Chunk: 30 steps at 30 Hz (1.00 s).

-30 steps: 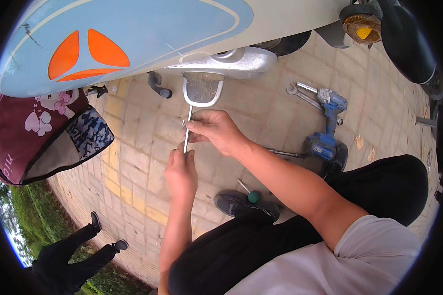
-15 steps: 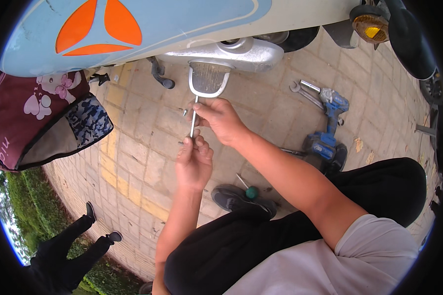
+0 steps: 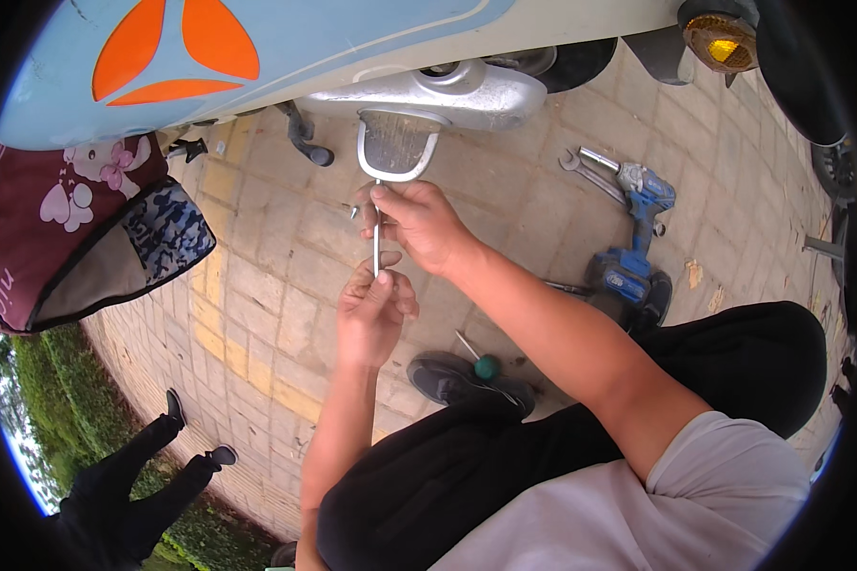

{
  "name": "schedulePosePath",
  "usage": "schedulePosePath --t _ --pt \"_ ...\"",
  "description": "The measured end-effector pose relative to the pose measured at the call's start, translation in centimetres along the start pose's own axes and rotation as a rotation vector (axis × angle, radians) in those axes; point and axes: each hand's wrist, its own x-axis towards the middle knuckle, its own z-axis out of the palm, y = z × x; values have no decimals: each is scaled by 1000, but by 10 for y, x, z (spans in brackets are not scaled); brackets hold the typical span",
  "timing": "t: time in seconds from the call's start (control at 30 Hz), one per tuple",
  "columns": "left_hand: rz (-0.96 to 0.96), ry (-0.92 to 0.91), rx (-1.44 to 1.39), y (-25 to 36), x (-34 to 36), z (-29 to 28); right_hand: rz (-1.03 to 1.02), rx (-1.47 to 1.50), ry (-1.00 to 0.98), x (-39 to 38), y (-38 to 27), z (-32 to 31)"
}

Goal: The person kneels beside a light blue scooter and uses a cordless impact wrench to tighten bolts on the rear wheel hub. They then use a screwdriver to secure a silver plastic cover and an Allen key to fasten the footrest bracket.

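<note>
My right hand [image 3: 415,221] holds a thin silver rod [image 3: 377,249] upright in the picture, thumb and fingers pinched on its upper part. Just below, my left hand [image 3: 375,300] pinches the rod's lower end, with the other fingers loosely curled. The rod's top lies at the rim of a silver U-shaped step plate [image 3: 397,147] with a dull grey centre, beneath the side of a pale blue vehicle body [image 3: 343,29] with orange shapes. A small metal piece [image 3: 354,211], perhaps a bolt, shows by my right fingertips; whether they hold it I cannot tell.
On the paving lie a blue power driver [image 3: 641,224] with socket, a wrench [image 3: 595,186], and a green-handled screwdriver [image 3: 486,366] by my shoe. A maroon bag [image 3: 38,238] hangs at left; another person's legs [image 3: 148,457] show lower left. A black wheel [image 3: 833,167] is at right.
My left hand has shifted slightly right relative to the step plate, and its lower fingers have loosened from a tighter curl. The whole view has shifted slightly, raising the scene in the picture.
</note>
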Motion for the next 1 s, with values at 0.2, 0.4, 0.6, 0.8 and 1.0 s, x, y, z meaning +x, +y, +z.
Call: schedulePosePath --t 0.2,0.4,0.6,0.8,1.0 --pt "837 331 1780 30 29 4 -109 148 -89 1 2 10" --pt "-177 278 -18 15 3 6 -33 130 -62 7 -1 2" --pt "313 320 936 10 2 4 -33 145 -88 2 2 7" --pt "224 35 257 16 -6 8 -38 21 -59 3 -5 12" --pt "64 143 467 11 -5 3 -43 120 -101 4 1 9"
